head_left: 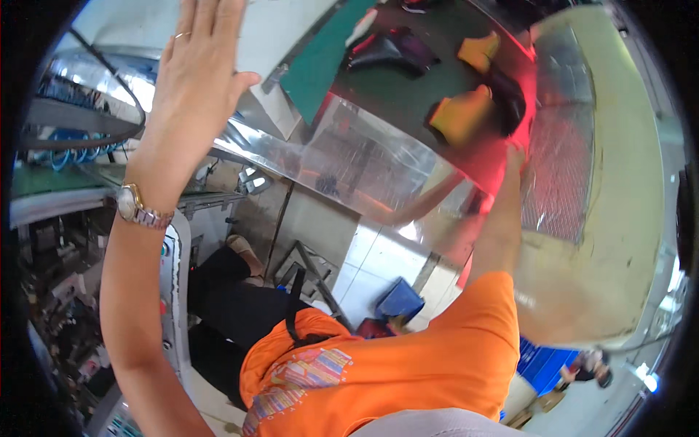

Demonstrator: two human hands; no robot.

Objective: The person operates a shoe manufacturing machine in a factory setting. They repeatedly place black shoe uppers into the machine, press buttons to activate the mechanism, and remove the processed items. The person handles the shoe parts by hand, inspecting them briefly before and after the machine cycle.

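My left hand (200,80) is raised at the upper left, its fingers stretched out flat and close together, the thumb apart. It holds nothing and lies in front of a pale machine panel (280,29); whether it touches the panel I cannot tell. My right hand (501,138) reaches into a red-lit opening, smeared and partly hidden beside a yellow shoe last (459,116) with dark material around it. Its fingers do not show clearly. Farther in are another yellow last (478,52) and a shiny black shoe (393,52), both on a dark green belt (448,22).
A shiny metal ledge (364,146) runs along the belt's near side. To the right stands a cream machine hood (626,182) with a mesh-covered window (561,167). Machinery with cables (80,149) fills the left. A blue bin (399,298) stands on the tiled floor; another person (590,368) is at lower right.
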